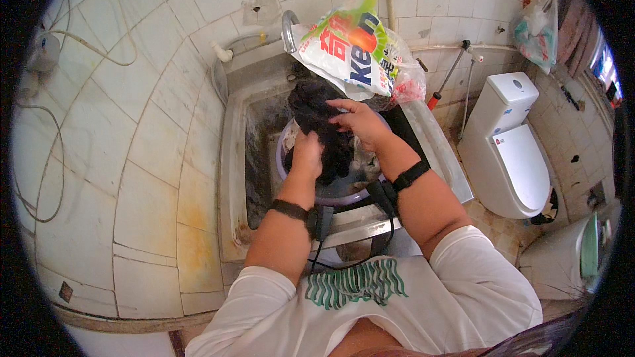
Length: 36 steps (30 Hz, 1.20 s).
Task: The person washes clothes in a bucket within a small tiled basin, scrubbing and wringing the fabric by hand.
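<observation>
A bunched, wet-looking black cloth point(312, 104) is raised above a pale purple basin point(334, 200), and its lower part hangs down into it. My left hand point(308, 152) is closed around the cloth on its near left side. On the right, my right hand point(362, 124) grips the same cloth from the side, its fingers bent over the edge and its thumb not clearly seen. Water and some greyish cloth point(364, 162) show in the basin below my hands. The exact kind of garment cannot be made out.
The basin stands inside a stone sink point(231, 178). At its far edge, a large printed plastic bag point(350, 46) lies beside a curved metal tap point(288, 30). A white toilet point(512, 145) is to the right, with a red-handled stick point(434, 100) before it. Tiled wall point(145, 158) rises on the left.
</observation>
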Tool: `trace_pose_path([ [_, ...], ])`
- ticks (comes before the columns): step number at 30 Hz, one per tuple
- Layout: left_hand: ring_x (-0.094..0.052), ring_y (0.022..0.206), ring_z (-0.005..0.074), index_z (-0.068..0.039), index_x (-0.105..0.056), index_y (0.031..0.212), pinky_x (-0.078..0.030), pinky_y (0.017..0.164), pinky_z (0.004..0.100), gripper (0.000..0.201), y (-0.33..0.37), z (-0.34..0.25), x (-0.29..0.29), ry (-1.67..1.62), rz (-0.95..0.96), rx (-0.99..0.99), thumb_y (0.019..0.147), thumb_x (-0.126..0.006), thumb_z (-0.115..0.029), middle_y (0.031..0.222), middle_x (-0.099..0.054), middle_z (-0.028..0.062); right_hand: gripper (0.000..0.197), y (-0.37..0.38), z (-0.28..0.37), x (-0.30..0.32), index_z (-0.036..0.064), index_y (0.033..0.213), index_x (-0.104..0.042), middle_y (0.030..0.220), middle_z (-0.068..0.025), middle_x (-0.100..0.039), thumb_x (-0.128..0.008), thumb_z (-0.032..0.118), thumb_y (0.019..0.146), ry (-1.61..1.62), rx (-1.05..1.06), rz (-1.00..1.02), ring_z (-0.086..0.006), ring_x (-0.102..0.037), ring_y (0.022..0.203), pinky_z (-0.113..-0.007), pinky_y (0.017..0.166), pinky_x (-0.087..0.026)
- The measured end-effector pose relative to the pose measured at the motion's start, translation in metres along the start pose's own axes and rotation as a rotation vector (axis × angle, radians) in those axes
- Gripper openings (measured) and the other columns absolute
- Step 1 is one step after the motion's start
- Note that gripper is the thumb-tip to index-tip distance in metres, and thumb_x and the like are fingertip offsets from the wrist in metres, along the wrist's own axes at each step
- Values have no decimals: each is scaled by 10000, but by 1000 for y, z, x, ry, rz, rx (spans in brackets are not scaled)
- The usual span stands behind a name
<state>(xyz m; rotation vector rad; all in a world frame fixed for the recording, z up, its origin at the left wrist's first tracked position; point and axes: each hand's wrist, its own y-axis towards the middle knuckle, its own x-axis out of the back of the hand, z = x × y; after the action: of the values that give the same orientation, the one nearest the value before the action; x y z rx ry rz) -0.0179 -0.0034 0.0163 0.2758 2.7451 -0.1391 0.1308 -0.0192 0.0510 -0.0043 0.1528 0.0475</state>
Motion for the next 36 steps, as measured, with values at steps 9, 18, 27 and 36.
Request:
trace_pose_path([
  [9, -570, 813, 205, -109, -551, 1058, -464, 710, 333, 251, 17, 6, 20, -233, 53, 103, 871, -525, -276, 963, -610, 41, 356, 25, -58, 8, 29, 928, -586, 822, -121, -546, -763, 181, 661, -931, 409, -228, -193, -545, 722, -304, 642, -455],
  [18, -562, 752, 200, -85, -543, 1041, -448, 707, 330, 281, 10, -15, 17, -228, -29, 13, 795, -615, -199, 844, -598, 46, 149, 12, -24, 5, 54, 870, -519, 636, -43, -549, -592, 183, 867, -180, 0, -57, -128, -505, 465, -237, 411, -392],
  [27, -545, 846, 265, -11, -456, 1105, -462, 725, 360, 466, 7, -18, 20, -214, -86, -53, 659, -578, 49, 946, -549, 99, 154, 0, -3, 11, 82, 873, -517, 651, 10, -438, -648, 137, 811, -36, -95, 30, -115, -428, 449, -244, 388, -336],
  [36, -570, 912, 241, 12, -495, 1145, -457, 809, 368, 530, 8, -27, 25, 148, 64, -15, 626, -576, 84, 1011, -595, 121, 210, 14, -6, 33, 15, 996, -551, 825, -69, -561, -627, 69, 808, 6, 228, -366, -139, -552, 650, -252, 448, -461],
])
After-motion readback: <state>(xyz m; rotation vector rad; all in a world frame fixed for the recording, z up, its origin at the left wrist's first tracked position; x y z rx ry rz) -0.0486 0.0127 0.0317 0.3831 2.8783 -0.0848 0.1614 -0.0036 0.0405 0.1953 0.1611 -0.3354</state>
